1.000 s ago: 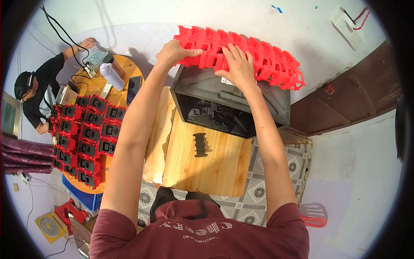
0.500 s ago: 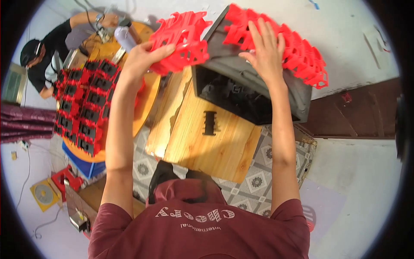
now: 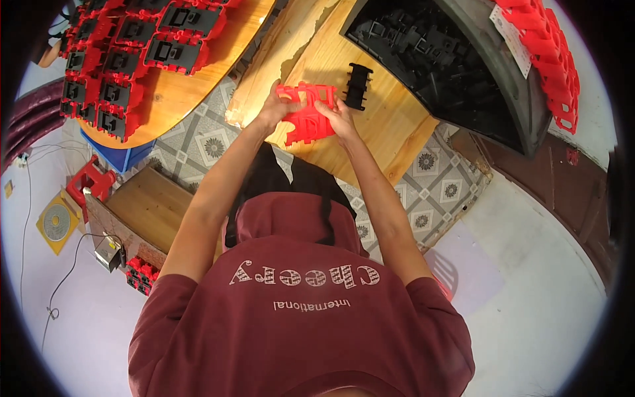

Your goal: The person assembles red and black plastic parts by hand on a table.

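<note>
Close in front of my body, above the near part of the wooden table (image 3: 397,126), I hold red plastic frames (image 3: 309,126) with cut-out openings. My left hand (image 3: 271,111) grips their left side, thumb on top. My right hand (image 3: 342,120) is closed round the right side, its thumb also on top. Whether this is one frame or a few nested together, I cannot tell. Just beyond my right fingers a slim black plastic part (image 3: 358,86) with notched sides lies on the table.
A black bin (image 3: 533,129) of loose black parts stands at the far right, with a row of red frames (image 3: 549,66) beyond it. On the left, an orange table (image 3: 188,92) carries several red-and-black assemblies (image 3: 119,63). A co-worker's hand (image 3: 47,53) shows behind them.
My left hand has brought red frames down toward my body from beside the bin. My right hand has left the row of frames and now grips the held ones. The view has tilted downward.
</note>
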Motion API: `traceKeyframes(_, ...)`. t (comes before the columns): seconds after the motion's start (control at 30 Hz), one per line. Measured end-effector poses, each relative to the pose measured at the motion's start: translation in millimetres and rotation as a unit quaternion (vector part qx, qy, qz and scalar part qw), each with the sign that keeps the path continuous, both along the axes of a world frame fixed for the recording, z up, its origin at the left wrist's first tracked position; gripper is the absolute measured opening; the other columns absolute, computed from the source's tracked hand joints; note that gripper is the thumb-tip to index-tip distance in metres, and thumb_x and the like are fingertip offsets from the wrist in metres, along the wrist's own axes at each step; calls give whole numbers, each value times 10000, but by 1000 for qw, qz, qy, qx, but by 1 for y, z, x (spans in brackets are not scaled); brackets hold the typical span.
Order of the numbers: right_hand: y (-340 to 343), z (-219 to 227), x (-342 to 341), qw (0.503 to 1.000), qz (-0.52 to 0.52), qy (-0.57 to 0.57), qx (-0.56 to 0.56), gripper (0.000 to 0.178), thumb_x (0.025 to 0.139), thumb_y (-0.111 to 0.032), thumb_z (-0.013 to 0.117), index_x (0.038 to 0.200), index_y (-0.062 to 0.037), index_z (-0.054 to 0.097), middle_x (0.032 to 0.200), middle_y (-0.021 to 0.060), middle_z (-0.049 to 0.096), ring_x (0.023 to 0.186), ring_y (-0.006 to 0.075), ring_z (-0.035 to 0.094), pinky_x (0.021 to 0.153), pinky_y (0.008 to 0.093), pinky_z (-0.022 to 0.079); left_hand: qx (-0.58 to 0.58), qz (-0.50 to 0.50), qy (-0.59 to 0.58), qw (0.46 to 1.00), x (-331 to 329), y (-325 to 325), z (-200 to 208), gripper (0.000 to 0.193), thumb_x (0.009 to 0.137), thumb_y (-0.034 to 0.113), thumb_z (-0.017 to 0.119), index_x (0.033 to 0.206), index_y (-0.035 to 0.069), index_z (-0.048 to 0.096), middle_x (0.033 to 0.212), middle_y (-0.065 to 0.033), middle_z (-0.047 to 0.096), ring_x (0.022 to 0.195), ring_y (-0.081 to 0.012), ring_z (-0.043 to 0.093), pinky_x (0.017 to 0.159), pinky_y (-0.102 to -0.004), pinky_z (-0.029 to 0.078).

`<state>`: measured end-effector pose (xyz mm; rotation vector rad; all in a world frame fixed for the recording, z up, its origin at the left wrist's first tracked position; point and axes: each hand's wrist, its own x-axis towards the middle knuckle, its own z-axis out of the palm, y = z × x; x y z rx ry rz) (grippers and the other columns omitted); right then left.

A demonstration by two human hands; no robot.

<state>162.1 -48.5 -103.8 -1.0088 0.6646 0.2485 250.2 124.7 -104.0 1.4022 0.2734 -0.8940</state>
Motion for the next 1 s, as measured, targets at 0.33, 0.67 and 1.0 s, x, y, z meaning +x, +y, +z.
traceKeyframes(0.33,-4,4,-21,943,-205,-4,-264,536,868,-199,714,1336,-37,510,1025,78,657,815,106,621,723,257,517,135,-128,-198,963,2,-70,-10,682,782,112,767,1379,78,439,708,-94,633,643,-148,623,603,-300,495)
traceKeyframes(0.67,-76,40,-73,956,-273,78,-67,423,982,-340,548,1283,-45,515,1179,82,611,1059,166,600,918,340,500,250,-158,-363,884,12,-47,-1,591,855,294,671,1361,122,420,968,-195,649,906,-377,626,779,-452,474)
traceKeyframes(1.0,-34,74,-46,942,297,-81,-132,347,1005,-315,478,1191,-44,586,1089,78,650,1036,168,608,959,323,461,-268,-62,151,950,-53,2,76,687,895,200,631,1482,136,279,1384,-156,483,1239,-325,520,1042,-436,431)
